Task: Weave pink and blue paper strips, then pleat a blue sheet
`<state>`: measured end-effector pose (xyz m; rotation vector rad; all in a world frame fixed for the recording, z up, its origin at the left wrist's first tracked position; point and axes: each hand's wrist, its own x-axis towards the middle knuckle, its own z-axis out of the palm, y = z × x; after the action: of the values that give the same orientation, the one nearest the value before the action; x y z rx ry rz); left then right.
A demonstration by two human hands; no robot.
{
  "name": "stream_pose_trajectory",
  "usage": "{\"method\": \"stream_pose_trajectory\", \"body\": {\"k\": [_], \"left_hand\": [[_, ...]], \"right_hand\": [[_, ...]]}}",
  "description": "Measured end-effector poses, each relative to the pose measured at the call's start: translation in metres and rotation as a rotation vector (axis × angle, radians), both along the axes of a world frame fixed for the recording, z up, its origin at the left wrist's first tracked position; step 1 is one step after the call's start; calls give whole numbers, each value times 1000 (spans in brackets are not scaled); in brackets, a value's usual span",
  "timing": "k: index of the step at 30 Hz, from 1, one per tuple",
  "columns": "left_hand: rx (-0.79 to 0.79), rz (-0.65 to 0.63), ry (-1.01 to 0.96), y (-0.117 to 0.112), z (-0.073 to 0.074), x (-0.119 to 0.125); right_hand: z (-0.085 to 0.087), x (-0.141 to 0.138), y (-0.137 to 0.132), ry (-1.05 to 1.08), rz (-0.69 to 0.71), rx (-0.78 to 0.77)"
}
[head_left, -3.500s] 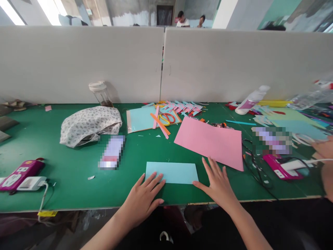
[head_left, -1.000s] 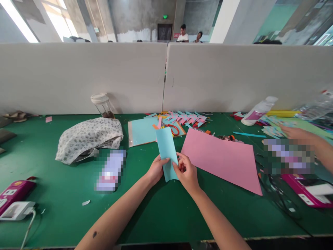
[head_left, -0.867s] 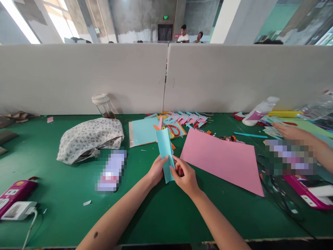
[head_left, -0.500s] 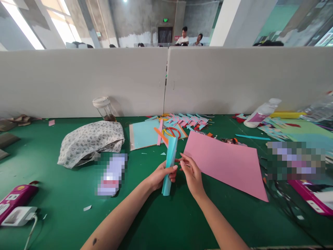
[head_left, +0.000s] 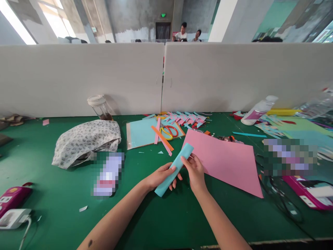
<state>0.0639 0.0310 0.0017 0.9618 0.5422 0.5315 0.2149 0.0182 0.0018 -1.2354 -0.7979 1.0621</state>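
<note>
Blue paper is above the table, my L hand clasping its mid, R hand pinching nr far end; from here I'd guess light, prob creases easily, so grip edges gently.

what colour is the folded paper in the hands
Light blue; the folded paper shows best in the head view, the only one here.
</note>
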Motion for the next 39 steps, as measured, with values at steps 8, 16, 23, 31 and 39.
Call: {"method": "stream_pose_trajectory", "body": {"k": [8, 16, 23, 31, 39], "left_hand": [[-44, 64, 28, 0, 5, 0], [-2, 40, 123, -3, -2, 6], [451, 128, 370, -10, 5, 4], [817, 80, 635, -13, 16, 0], [986, 43, 1006, -11, 23, -4]], "right_hand": [[4, -1, -3, 16, 26, 9], [7, -1, -4, 22, 3, 21], [2, 1, -2, 27, -40, 12], [1, 0, -2, 41, -70, 23], [-2, -1, 0, 65, -84, 20]]}}
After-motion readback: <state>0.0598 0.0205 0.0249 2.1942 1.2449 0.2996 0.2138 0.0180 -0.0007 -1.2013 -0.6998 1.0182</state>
